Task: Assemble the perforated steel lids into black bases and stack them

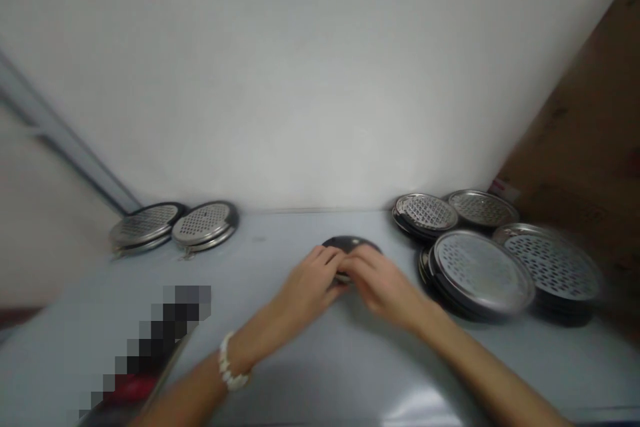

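A dark round disc [354, 241] with a small light spot on top lies near the middle of the grey table, partly covered by my hands. My left hand [314, 281], with a white bracelet [228, 365] on its wrist, is closed at the disc's near left edge. Fingers bent, my right hand [381, 282] grips the near right edge, close against the left. The fingertips and whatever small part lies between them are hidden.
Round perforated metal discs with dark rims stand in stacks: one pair [203, 223] at back left beside another [150, 221], several stacks [483, 270] at right. A white wall [320, 80] rises behind, brown cardboard [585, 147] at right. A pixelated patch covers the lower left.
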The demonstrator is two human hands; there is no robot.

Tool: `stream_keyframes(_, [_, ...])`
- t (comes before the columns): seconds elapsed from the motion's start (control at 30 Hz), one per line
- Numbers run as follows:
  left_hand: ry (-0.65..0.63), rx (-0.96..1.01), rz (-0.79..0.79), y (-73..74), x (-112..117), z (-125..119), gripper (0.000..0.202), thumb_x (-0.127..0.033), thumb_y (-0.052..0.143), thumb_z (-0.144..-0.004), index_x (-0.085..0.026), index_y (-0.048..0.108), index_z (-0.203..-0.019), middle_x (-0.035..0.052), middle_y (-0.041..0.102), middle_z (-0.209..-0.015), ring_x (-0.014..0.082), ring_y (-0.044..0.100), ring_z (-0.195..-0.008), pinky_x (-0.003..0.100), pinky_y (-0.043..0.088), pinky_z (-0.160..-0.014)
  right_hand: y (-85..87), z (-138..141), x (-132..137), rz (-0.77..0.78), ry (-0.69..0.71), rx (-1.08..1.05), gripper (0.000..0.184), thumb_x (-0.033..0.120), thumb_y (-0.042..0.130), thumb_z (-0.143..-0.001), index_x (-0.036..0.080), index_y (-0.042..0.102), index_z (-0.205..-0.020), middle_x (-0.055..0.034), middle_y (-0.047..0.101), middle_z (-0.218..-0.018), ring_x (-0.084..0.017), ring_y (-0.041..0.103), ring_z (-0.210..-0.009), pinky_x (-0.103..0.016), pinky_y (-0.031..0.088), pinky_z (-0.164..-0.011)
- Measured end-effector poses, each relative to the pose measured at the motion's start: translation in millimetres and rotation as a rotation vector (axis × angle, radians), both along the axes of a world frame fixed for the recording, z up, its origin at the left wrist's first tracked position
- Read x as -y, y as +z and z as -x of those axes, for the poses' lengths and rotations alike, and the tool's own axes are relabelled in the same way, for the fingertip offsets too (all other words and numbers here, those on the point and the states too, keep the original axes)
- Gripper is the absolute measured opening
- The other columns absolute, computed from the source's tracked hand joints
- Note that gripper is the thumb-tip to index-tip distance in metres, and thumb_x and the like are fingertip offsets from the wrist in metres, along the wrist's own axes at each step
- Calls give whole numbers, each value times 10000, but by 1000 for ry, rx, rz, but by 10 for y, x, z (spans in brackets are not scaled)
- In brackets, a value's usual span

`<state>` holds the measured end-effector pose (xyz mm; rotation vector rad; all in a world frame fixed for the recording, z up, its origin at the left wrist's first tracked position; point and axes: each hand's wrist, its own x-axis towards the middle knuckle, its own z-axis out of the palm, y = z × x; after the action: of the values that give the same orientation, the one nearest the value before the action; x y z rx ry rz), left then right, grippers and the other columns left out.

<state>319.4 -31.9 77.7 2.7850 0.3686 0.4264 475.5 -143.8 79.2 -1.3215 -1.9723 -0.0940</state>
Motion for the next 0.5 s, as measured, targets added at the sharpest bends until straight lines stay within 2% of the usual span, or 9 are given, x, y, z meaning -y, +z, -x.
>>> stream_keyframes(0.1, [89,118,-83,37,-185,133,229,-209,579,-948,-196,631,-1171,97,717,-1143,277,638,-1065,449,488,-984,-21,6,-172,-137,-42,-133,270,127,463,-988,214,565,-1222,-100,641,-1066,-225,602,-988,-382,537,-881])
stream_keyframes(0.17, [219,236,-33,30,-388,273,236,-291,605,-946,-191,648,-1155,103,737,-1106,281,677,-1019,432,508,-956,-106,-1,-211,-209,-127,-228,279,163,488,-991,221,554,-1257,-112,627,-1134,-236,597,-1051,-410,527,-931])
stream_keyframes(0.23, [432,365,133,8,-650,442,279,-346,672,-906,-184,657,-1132,89,752,-1051,267,703,-962,389,539,-899,-209,-35,-204,-235,-216,-288,278,175,494,-986,224,562,-1251,-115,618,-1151,-247,596,-1082,-429,520,-954])
stream_keyframes(0.27, [563,451,245,-1,-795,536,296,-351,702,-885,-175,662,-1119,71,758,-963,250,711,-892,358,559,-839,-255,-61,-194,-230,-249,-304,270,175,493,-984,225,568,-1239,-113,618,-1143,-250,599,-1081,-431,520,-952])
stream_keyframes(0.3, [689,541,373,-6,-942,634,282,-340,725,-867,-162,673,-1080,48,748,-861,223,704,-804,326,570,-774,-295,-90,-184,-221,-276,-315,257,176,492,-981,224,574,-1220,-109,618,-1129,-252,603,-1073,-429,522,-943])
stream_keyframes(0.4, [990,922,858,26,-1336,941,133,-218,754,-842,-125,683,-906,14,711,-790,135,660,-689,220,568,-653,-361,-160,-183,-192,-339,-345,210,167,480,-976,221,583,-1151,-97,615,-1074,-247,612,-1022,-408,528,-895])
stream_keyframes(0.5, [1099,1020,952,106,-1579,1210,65,-85,666,-877,-111,647,-821,21,699,-799,107,648,-670,193,578,-621,-368,-163,-216,-143,-357,-344,172,154,476,-971,212,589,-1088,-87,612,-1025,-240,615,-963,-391,529,-848])
